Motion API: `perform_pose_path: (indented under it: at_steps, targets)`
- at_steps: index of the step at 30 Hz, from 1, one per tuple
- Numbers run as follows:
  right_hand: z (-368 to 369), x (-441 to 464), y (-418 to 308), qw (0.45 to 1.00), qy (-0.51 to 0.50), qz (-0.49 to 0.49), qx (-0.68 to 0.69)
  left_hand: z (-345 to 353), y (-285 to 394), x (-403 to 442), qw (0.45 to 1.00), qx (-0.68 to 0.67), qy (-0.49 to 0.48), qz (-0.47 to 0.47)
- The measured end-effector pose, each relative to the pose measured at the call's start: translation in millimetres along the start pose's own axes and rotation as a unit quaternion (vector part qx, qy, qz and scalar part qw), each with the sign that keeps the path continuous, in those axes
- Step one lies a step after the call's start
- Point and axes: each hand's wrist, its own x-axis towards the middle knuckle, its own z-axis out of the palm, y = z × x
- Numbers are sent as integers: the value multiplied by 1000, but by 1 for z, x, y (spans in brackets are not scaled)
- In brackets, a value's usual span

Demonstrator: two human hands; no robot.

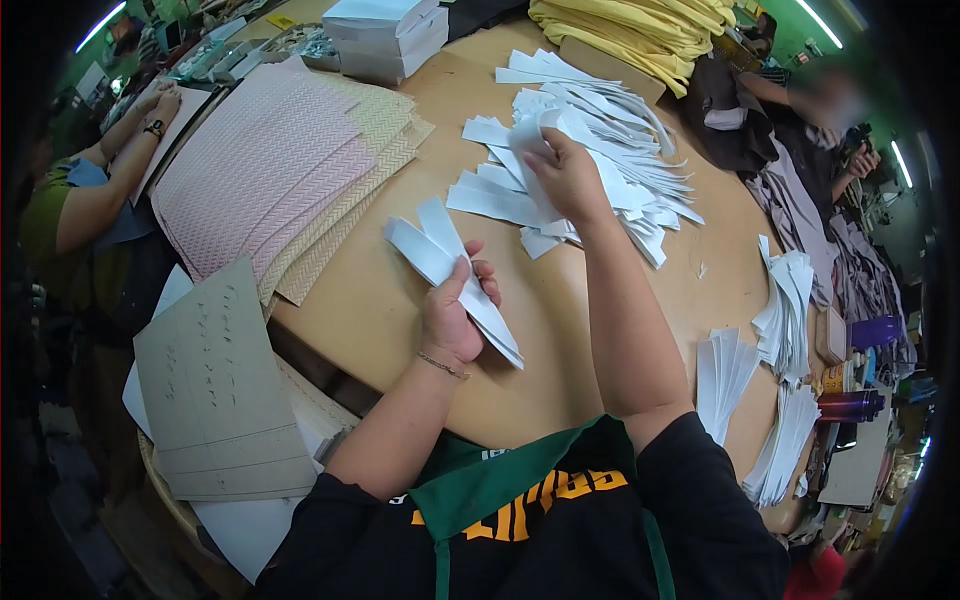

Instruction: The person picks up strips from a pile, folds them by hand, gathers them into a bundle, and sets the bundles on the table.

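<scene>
My left hand [452,318] is closed around a small bundle of white strips [428,252], with the thumb lying on top and the upper ends fanned apart. Over the loose pile of white strips [625,165], my right hand [570,180] pinches a white strip [530,140] that curls at its upper end and is slightly blurred. Whether it is one layer or more I cannot tell. The pile lies spread in overlapping layers on the tan table [545,310], just beyond my hands.
Fanned white bundles [725,380] lie at the right. Patterned pink and cream sheets [290,160] cover the left side, near a marked grey board [225,390]. Folded yellow cloth [630,35] and a white stack [385,40] stand at the back. Other people work at both sides.
</scene>
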Motion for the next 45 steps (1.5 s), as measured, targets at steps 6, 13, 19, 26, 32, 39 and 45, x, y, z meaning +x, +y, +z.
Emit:
perform_pose_path:
  at_steps: [6, 13, 19, 26, 32, 39, 45]
  targets:
    - [10, -56, -57, 968, -242, 32, 54, 18, 6, -8, 997, -39, -54, 50]
    - [-10, -35, -17, 977, 32, 67, -201, -2, 1, 3, 1000, 1, -17, 20]
    - [-13, 7, -8, 903, 27, 240, -356, -2, 5, 4, 997, -18, -68, 18]
    - [-12, 15, 32, 970, 87, 139, -177, 0, 4, 5, 998, -24, -56, 1]
    - [-26, 10, -19, 985, 7, 64, 161, 5, 4, 4, 999, 15, -24, 25]
    - [4, -59, -55, 948, -304, 61, 67, 22, 7, -8, 998, -56, -27, 29]
    - [-43, 9, 17, 952, -31, -140, -270, -6, 1, 6, 999, -45, -10, 19]
